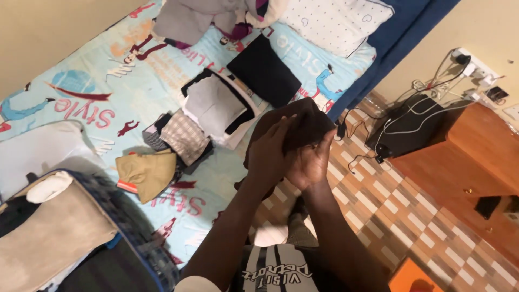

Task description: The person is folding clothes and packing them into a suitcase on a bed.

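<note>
The left hand (268,157) and right hand (309,162) meet in front of the person's chest, both closed around a dark brown garment (297,121) bunched between them; the left fingers curl over its top, the right palm cups it from the side. The garment is held in the air over the edge of a bed (97,81) covered with a light blue printed sheet. On the sheet lie a folded black cloth (264,70), a grey-and-white folded stack (219,105), a checked folded piece (184,138) and a tan folded item (147,172), all set near one another. A white dotted pillow (335,21) rests at the head of the bed. To the right, a black box (408,130) with white cables sits beside a wooden cabinet (470,162) on a patterned tile floor (389,216).
</note>
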